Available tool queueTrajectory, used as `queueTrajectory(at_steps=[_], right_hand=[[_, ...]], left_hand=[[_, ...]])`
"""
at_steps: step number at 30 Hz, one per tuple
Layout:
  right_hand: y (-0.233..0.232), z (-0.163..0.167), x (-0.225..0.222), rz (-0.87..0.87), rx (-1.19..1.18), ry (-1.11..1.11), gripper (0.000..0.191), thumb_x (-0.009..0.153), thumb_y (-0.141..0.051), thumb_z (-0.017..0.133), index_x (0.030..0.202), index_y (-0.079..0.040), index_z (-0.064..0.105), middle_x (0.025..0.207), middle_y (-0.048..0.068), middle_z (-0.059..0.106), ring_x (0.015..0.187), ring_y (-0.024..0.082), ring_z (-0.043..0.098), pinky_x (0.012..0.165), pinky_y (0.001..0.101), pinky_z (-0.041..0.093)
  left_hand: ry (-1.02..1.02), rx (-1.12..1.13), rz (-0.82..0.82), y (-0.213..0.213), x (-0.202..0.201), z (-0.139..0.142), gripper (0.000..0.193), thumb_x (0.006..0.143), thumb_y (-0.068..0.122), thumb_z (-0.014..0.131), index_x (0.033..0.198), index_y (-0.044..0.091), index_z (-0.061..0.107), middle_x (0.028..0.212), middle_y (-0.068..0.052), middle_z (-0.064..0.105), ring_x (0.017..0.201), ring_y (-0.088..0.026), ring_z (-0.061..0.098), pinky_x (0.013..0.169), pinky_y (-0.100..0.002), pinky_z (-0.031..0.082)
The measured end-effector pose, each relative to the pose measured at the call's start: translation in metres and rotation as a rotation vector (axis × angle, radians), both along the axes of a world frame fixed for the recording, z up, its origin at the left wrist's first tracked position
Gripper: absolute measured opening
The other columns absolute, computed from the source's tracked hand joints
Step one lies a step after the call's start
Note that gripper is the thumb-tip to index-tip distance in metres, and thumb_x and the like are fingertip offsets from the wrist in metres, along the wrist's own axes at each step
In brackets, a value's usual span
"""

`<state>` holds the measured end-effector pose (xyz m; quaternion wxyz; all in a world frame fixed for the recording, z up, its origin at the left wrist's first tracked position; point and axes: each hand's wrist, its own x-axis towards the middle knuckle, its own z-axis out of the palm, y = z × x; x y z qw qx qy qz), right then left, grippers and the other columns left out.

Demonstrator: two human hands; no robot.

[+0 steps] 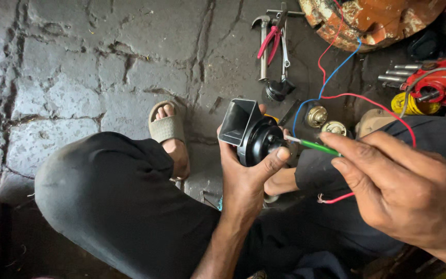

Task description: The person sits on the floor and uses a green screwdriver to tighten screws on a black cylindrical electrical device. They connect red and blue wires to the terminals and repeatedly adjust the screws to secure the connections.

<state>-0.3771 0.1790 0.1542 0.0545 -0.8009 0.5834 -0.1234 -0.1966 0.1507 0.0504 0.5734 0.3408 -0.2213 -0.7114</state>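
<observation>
- Left hand [246, 178]: clamped around a black horn [251, 135], thumb pressed across its round body; held above the lap, square mouth turned up and to the left.
- Right hand [396, 178]: fingers pinched together on a green-handled screwdriver [318, 146]; its tip meets the horn's right side, just beside the left thumb.
- Red wire [383, 109]: runs from the upper clutter across the right knee; a loose end shows below the right hand. Blue wire [331, 77] runs alongside it, dropping toward the floor behind the horn.
- Floor [78, 67]: cracked stone, dark and stained near the tools.
- Tools on floor above the horn: hammer [263, 46], red-handled pliers [269, 41], a spanner beside them, well apart from both hands.
- Two small brass-coloured round parts [317, 116] lie just right of the horn.
- Sandalled foot [167, 129] rests on the floor left of the horn.
- Rusty orange casting [372, 20] at the top edge; red tool [440, 85] at right.
</observation>
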Motion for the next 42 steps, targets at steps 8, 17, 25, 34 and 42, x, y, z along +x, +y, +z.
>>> queueTrajectory(at_steps=[8,17,25,34,42], right_hand=[[0.002,-0.011,0.000,0.128,-0.106,-0.109,0.026,0.082,-0.007,0.082,0.103,-0.002,0.069,0.087,0.010,0.073,0.068,0.018,0.070,0.057,0.0286,0.053],[0.005,-0.015,-0.003,0.209,-0.124,-0.127,0.027,0.081,-0.006,0.084,0.104,-0.002,0.070,0.081,0.006,0.071,0.064,0.015,0.068,0.054,0.0280,0.050],[-0.002,-0.023,-0.012,0.299,-0.140,-0.168,0.027,0.081,-0.004,0.080,0.104,0.002,0.067,0.086,0.009,0.069,0.070,0.019,0.070,0.059,0.0299,0.054],[-0.009,-0.023,-0.042,0.607,-0.158,0.071,0.030,0.080,-0.013,0.079,0.105,0.002,0.072,0.081,0.008,0.066,0.063,0.018,0.067,0.051,0.0320,0.049],[0.000,-0.025,-0.033,-0.330,0.637,-0.535,0.014,0.090,-0.014,0.073,0.096,-0.002,0.075,0.069,0.006,0.060,0.056,0.013,0.055,0.046,0.0247,0.048]], left_hand=[[-0.013,0.022,-0.048,0.003,0.000,-0.002,0.079,0.075,0.003,0.088,0.144,0.000,0.050,0.114,-0.012,0.069,0.104,-0.018,0.069,0.094,-0.034,0.059],[-0.009,0.056,-0.091,0.004,-0.001,-0.005,0.073,0.074,0.004,0.088,0.138,-0.001,0.054,0.113,-0.011,0.072,0.102,-0.018,0.071,0.092,-0.034,0.060],[-0.085,0.057,-0.129,0.004,0.001,-0.004,0.070,0.072,0.006,0.089,0.134,-0.002,0.058,0.115,-0.010,0.073,0.103,-0.017,0.071,0.094,-0.032,0.059],[-0.204,0.061,-0.228,0.005,-0.001,-0.005,0.060,0.072,0.003,0.085,0.126,-0.001,0.061,0.110,-0.008,0.072,0.097,-0.015,0.071,0.088,-0.029,0.059],[-0.267,0.029,-0.235,0.007,0.000,-0.004,0.056,0.074,0.006,0.087,0.124,-0.001,0.062,0.111,-0.007,0.073,0.097,-0.013,0.070,0.088,-0.028,0.058]])
